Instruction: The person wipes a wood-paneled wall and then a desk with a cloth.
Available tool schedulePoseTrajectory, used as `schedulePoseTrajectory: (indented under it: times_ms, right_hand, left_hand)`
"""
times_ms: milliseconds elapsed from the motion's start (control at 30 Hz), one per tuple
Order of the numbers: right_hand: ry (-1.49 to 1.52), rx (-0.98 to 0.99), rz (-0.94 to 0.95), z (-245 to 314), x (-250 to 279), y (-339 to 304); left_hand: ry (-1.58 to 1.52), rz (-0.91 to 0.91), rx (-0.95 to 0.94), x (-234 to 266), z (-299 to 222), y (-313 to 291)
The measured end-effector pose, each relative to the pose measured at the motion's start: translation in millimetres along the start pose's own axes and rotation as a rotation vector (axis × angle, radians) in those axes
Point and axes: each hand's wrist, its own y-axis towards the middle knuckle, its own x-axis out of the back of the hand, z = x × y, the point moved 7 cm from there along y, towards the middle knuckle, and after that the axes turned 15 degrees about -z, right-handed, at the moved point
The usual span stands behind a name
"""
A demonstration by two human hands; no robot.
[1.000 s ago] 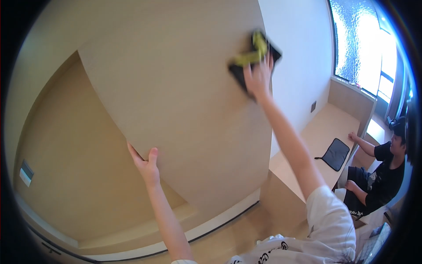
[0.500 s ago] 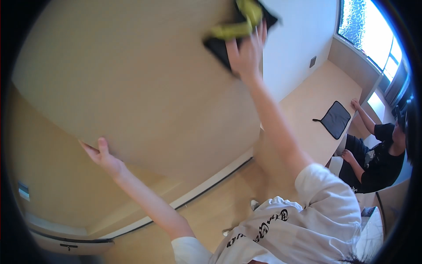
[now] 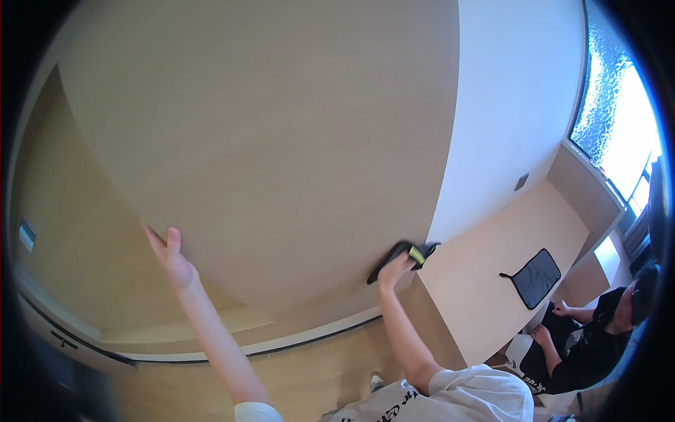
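A large wood-coloured door panel (image 3: 281, 126) fills most of the view. At its left edge, my left hand (image 3: 173, 257) grips it, thumb on the face and fingers round behind the edge. Low on the panel's right side, my right hand (image 3: 394, 273) is closed over a black cloth (image 3: 384, 264) with a yellow part (image 3: 418, 257) showing. The cloth lies against the panel close to its right edge. My right fingertips are partly hidden by the bunched cloth.
To the right is a wooden desk (image 3: 485, 295) with a dark grey, black-edged cloth (image 3: 538, 278) on it. Another person (image 3: 590, 344) in black sits beside the desk. A white wall (image 3: 506, 91) and a bright window (image 3: 619, 105) stand behind. A floor track (image 3: 267, 346) runs below the panel.
My right hand has come down with the cloth from high on the panel to its lower right edge. My left hand keeps its hold. The view has shifted, and the seated person's arm has drawn back from the desk.
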Motion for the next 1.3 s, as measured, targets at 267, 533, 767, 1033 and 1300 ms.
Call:
schedulePoseTrajectory:
  times_ms: [267, 533, 767, 1033, 1300]
  right_hand:
    - [0.171, 1.589, 0.247, 385.5, -146.0, -76.5]
    - [0.316, 1.688, 0.122, 623.6, -242.7, -147.0]
    - [0.282, 1.405, -0.029, 569.0, -225.6, -131.3]
    - [0.188, 1.375, 0.103, 461.0, -165.2, -135.7]
    - [-0.077, 1.544, 0.381, 242.3, -92.5, -161.4]
  left_hand:
    - [-0.105, 0.036, 0.034, -13.5, 10.0, -7.8]
    - [-0.121, 0.164, 0.074, -34.6, 2.5, -18.4]
    - [-0.063, 0.208, 0.032, -38.4, 0.0, -26.8]
    - [-0.060, 0.184, 0.078, -36.0, 5.4, -39.4]
    - [-0.064, 0.208, -0.024, -32.1, 5.9, -34.5]
